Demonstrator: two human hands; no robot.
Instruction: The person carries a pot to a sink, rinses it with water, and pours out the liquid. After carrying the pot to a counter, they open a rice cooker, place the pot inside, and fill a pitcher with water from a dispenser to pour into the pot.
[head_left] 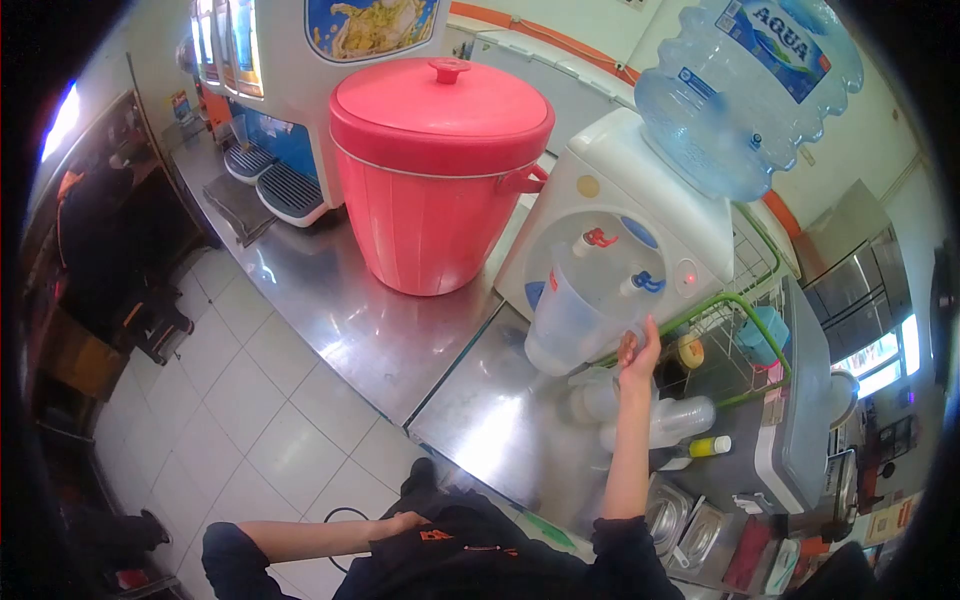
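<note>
A translucent plastic pitcher (575, 315) stands in front of the white water dispenser (612, 165), below its red tap (598, 238) and blue tap (645, 284). My right hand (638, 358) is at the pitcher's right side, fingers curled and thumb up, apparently round its handle, which is hard to make out. Stacks of clear plastic cups (675, 422) lie on the counter just below that forearm. My left hand (405, 525) rests against the dark apron (470, 550) at my waist; its fingers are mostly hidden.
A large red lidded bucket (430, 190) stands on the steel counter (375, 345), left of the dispenser. A drink machine (290, 190) is further left. A water bottle (750, 90) tops the dispenser. Right are a green-edged rack (735, 300), a yellow-capped bottle (710, 446) and steel containers (700, 530).
</note>
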